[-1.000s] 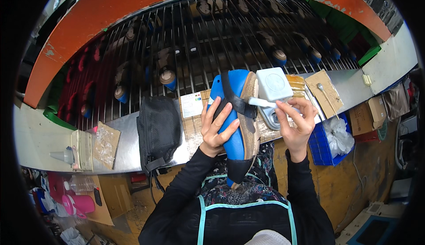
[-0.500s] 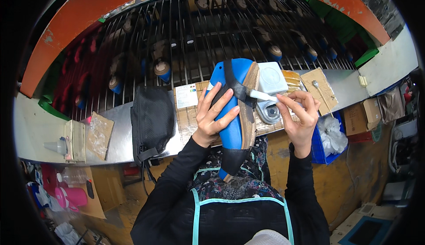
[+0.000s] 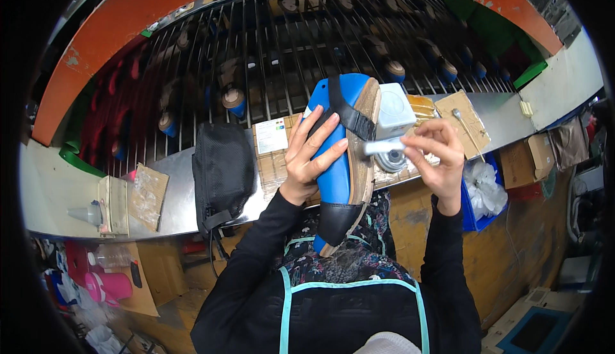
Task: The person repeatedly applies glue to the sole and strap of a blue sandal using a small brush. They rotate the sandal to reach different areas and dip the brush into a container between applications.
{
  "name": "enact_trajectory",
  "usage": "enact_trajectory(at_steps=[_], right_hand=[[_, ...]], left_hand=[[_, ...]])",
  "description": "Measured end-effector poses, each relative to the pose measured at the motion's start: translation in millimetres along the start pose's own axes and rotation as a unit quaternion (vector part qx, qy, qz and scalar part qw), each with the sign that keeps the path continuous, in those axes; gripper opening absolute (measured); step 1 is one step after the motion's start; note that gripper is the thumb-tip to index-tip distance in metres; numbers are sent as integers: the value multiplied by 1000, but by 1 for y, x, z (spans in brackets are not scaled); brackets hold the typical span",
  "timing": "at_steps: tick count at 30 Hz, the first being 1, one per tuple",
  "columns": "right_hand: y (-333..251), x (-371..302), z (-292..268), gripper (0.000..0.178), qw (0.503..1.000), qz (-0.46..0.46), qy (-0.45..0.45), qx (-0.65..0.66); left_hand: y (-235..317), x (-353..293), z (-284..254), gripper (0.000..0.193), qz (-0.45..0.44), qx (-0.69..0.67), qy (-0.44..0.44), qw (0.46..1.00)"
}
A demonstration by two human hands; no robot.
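Observation:
My left hand [image 3: 311, 162] grips a sandal on a blue last [image 3: 336, 184], fingers spread over the last's side. The sandal has black straps and a tan-brown sole edge facing right; its black toe end points down toward my apron. In my right hand [image 3: 441, 159] a small brush with a white handle [image 3: 385, 146] is pinched between thumb and fingers. Its tip, blurred by motion, is close to the sole edge; I cannot tell whether they touch. Beyond the brush stand a white square container [image 3: 394, 112] and a round grey pot [image 3: 393, 160].
A rack of metal bars [image 3: 282, 53] carries several lasted shoes. On the metal ledge are a black mesh bag [image 3: 224, 175], a label sheet [image 3: 271, 136] and cardboard with a dauber [image 3: 471, 130]. A blue bin [image 3: 474, 216] with white plastic stands right; a pink jug [image 3: 110, 287] lower left.
The brush has moved from the strap down along the sole edge, with my right hand shifting slightly right. My left hand keeps its hold on the sandal.

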State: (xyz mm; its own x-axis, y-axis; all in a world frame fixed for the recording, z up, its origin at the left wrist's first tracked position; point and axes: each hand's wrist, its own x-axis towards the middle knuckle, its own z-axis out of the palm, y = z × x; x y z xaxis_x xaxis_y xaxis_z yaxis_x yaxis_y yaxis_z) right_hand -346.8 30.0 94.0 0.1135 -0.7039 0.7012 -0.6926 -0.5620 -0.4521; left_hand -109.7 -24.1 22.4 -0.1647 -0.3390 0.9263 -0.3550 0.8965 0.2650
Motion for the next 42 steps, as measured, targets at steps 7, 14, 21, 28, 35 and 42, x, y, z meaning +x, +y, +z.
enact_trajectory(at_steps=[7,14,21,28,35,42], right_hand=[[-8,-27,19,19,989,75,7,124],[-30,-31,24,17,987,130,38,91],[-42,-22,29,21,995,69,54,-52],[-48,-19,39,26,980,5,94,-174],[-49,-17,44,26,973,-8,126,-195],[-33,-10,24,19,995,102,-19,-6]], left_hand=[[-6,2,5,43,-24,-16,77,997],[-7,1,-6,45,1,69,56,996],[-6,-1,-13,43,18,108,34,993],[-10,1,-20,36,67,146,7,987],[-15,1,-19,37,48,120,6,992],[-19,1,-18,42,18,83,20,996]])
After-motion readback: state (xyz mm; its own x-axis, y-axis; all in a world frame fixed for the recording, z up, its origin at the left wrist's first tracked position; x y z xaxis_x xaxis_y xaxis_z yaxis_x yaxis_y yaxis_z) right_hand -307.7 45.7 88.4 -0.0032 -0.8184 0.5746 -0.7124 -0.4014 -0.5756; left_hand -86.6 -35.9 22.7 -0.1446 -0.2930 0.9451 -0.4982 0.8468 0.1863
